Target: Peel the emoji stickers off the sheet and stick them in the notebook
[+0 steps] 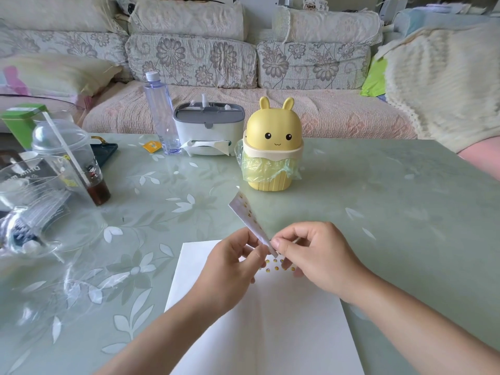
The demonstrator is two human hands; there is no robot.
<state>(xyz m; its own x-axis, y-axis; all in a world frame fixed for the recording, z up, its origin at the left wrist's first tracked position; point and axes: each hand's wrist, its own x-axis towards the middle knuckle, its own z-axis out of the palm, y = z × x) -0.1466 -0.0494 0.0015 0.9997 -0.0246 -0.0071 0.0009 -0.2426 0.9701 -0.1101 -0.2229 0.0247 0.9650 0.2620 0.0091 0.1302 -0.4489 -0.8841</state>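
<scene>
Head view only.

Narrow white sticker sheet with small yellow emoji along it is held in the air, tilted, far end pointing up and away towards the bin, near end between the two hands.

Left hand: thumb and fingers curled, pinching the near end of the sheet from the left.

Right hand: thumb and forefinger closed tight at the sheet's near edge. Can't tell whether it has the sheet itself or one sticker.

Open white notebook lies flat on the pale green floral-patterned table, right under both hands. Two short rows of small yellow emoji stickers are on the page, partly hidden by the right hand's fingers.

Beyond the hands: yellow bunny-shaped plastic bin with a yellow-green liner bag, upright. Behind it to the left, a grey-and-white tissue box and a clear plastic water bottle, just beside each other. Far left: clear dome-lidded cup with straw and a little dark drink in the bottom. Floral sofa behind the table.
</scene>
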